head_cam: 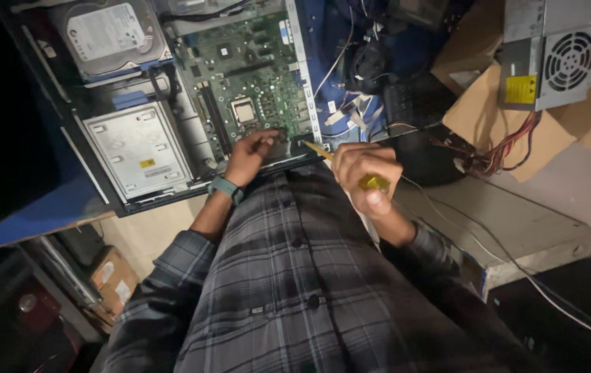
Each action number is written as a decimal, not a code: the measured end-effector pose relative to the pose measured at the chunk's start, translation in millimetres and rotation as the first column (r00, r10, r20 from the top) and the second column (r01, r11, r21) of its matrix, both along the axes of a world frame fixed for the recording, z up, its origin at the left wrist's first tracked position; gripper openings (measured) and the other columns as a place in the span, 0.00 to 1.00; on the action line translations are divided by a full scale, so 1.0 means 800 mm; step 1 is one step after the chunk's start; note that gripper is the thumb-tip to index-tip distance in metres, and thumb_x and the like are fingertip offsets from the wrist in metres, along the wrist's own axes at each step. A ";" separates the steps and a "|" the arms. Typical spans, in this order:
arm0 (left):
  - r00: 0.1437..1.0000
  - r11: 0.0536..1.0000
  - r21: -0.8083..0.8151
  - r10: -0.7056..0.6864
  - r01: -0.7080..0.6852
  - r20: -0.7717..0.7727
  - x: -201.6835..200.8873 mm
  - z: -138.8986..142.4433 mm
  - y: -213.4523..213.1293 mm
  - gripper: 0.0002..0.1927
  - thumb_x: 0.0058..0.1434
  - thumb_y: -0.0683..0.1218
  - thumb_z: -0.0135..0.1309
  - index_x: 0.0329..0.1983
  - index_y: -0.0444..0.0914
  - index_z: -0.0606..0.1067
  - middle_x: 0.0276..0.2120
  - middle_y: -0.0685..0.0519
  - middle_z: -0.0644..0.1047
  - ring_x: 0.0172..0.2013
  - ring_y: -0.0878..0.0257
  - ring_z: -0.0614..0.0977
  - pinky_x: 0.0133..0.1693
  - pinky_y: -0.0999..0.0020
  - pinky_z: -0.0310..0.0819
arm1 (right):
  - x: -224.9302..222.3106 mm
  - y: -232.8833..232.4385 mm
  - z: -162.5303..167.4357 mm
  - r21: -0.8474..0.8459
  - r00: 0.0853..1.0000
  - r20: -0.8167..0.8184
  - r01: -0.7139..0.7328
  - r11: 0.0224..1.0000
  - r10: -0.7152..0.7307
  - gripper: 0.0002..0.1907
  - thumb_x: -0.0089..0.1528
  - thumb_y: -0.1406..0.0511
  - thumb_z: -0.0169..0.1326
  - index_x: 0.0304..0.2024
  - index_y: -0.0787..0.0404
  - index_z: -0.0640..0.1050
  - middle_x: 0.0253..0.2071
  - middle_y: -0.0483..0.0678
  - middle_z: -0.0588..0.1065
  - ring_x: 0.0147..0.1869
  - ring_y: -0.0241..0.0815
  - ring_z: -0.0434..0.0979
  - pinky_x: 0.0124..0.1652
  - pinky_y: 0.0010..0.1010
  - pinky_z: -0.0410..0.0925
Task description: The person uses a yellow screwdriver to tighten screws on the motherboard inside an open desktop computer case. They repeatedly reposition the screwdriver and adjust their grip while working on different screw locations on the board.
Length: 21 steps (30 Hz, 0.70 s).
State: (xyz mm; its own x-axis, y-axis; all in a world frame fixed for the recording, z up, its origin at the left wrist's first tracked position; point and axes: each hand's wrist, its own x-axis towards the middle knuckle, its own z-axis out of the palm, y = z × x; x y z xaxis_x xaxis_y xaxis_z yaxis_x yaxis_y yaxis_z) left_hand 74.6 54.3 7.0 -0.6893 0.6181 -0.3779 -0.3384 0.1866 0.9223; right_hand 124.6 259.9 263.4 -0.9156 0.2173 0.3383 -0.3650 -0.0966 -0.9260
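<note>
Head view: an open computer case (102,193) is laid flat, its green motherboard (250,76) exposed. The left hand (248,155) is rested with bent fingers on the board's near edge, nothing seen to be gripped. A yellow-handled screwdriver (357,174) is clasped in the closed right hand (368,176), its tip set just beside the left hand at the case's edge.

Glossy yellow plastic screwdriver handle (373,182), matt green circuit board (254,69), bare metal drive cage (140,148)
</note>
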 end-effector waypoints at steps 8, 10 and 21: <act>0.982 0.997 0.029 0.065 -0.071 0.175 0.001 -0.008 -0.009 0.15 0.72 0.45 0.50 0.58 0.38 0.78 0.46 0.52 0.83 0.43 0.66 0.82 0.47 0.72 0.76 | 0.004 -0.002 -0.026 -0.042 0.998 -0.006 0.064 0.997 -0.064 0.34 0.66 0.48 0.51 0.16 0.66 0.63 0.15 0.50 0.63 0.18 0.44 0.62 0.24 0.33 0.60; 0.968 0.996 0.026 0.073 -0.082 0.240 0.000 -0.005 -0.009 0.15 0.72 0.46 0.49 0.59 0.39 0.77 0.45 0.53 0.82 0.41 0.67 0.82 0.46 0.73 0.77 | 0.004 -0.003 -0.026 -0.012 0.998 -0.006 0.058 0.998 -0.058 0.34 0.66 0.48 0.50 0.16 0.66 0.63 0.15 0.50 0.63 0.19 0.44 0.62 0.25 0.33 0.59; 0.930 0.958 0.109 0.224 -0.265 0.291 -0.007 0.019 -0.023 0.14 0.72 0.46 0.50 0.57 0.37 0.77 0.45 0.53 0.82 0.43 0.65 0.83 0.47 0.69 0.80 | 0.006 0.007 -0.020 0.088 0.993 -0.019 -0.114 0.990 0.116 0.30 0.66 0.49 0.48 0.17 0.62 0.66 0.18 0.49 0.68 0.22 0.43 0.66 0.32 0.36 0.66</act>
